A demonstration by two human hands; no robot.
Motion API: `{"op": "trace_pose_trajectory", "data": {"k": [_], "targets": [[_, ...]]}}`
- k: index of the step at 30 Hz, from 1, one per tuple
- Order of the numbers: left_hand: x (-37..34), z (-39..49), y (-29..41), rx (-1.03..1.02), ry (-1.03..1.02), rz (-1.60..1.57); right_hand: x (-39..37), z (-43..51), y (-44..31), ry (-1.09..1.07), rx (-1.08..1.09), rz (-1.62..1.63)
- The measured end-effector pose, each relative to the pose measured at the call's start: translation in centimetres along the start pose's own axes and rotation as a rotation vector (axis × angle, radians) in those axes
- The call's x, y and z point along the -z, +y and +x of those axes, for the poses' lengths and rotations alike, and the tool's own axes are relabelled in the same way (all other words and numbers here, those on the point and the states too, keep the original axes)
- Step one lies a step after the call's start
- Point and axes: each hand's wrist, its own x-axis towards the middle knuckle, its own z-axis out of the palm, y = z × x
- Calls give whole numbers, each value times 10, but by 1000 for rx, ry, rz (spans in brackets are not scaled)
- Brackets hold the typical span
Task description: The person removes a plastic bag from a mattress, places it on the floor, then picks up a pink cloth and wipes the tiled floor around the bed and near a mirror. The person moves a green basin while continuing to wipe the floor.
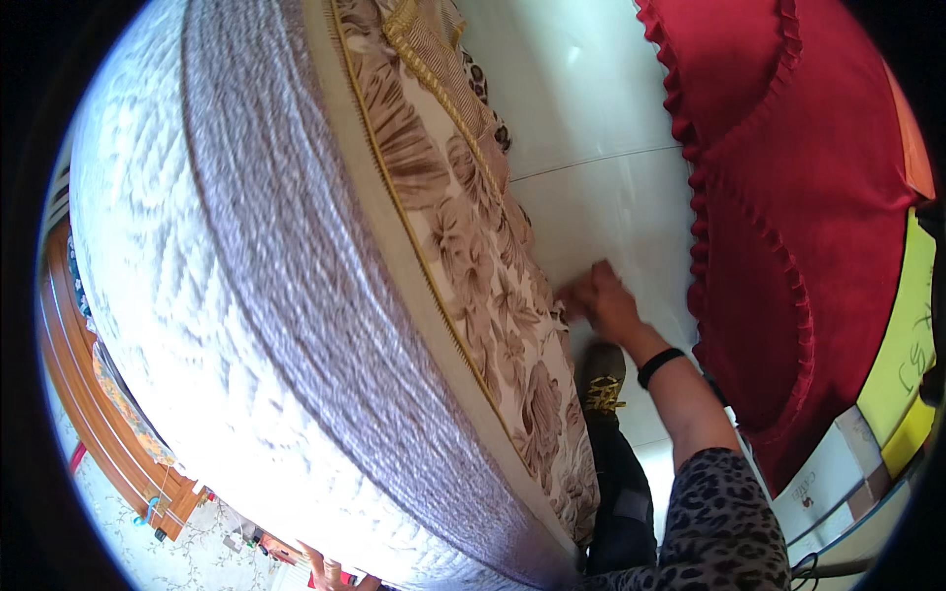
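My right hand (610, 306) reaches in below a leopard-print sleeve (728, 510), a black band around its wrist. Its blurred fingers are bent at the lower edge of a beige bed skirt (473, 273) with brown leaf and flower print, and appear to pinch that edge. Gold zigzag trim runs along the skirt's top. Above the skirt bulges a mattress with a grey knitted side band (318, 281) and a white quilted top (170, 295). At the bottom rim, fingers of my left hand (332, 572) show spread beside the mattress; the rest is cut off.
Pale glossy floor tiles (591, 185) lie under my right hand, with my dark shoe (604, 377) close to the skirt. Opposite hangs a ruffled red satin cloth (798, 185). Boxes (828, 473) and a yellow panel (905, 340) stand beside it. A wooden shelf (96, 391) is beyond the mattress.
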Motion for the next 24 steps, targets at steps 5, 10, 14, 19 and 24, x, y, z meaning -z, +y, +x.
{"op": "trace_pose_trajectory", "data": {"k": [5,10,14,19,24], "targets": [[3,4,-2,42,-54,2,94,165,25,379,-123,-55],[-1,-4,-3,82,-88,5,118,194,59,329,-143,-343],[-1,-9,-7,84,-75,-7,75,112,77,403,-225,-338],[-5,-5,-20,119,-47,-55,12,-35,88,181,-406,-378],[-18,-4,-13,-149,176,-214,-30,-188,65,-240,-657,-159]]}}
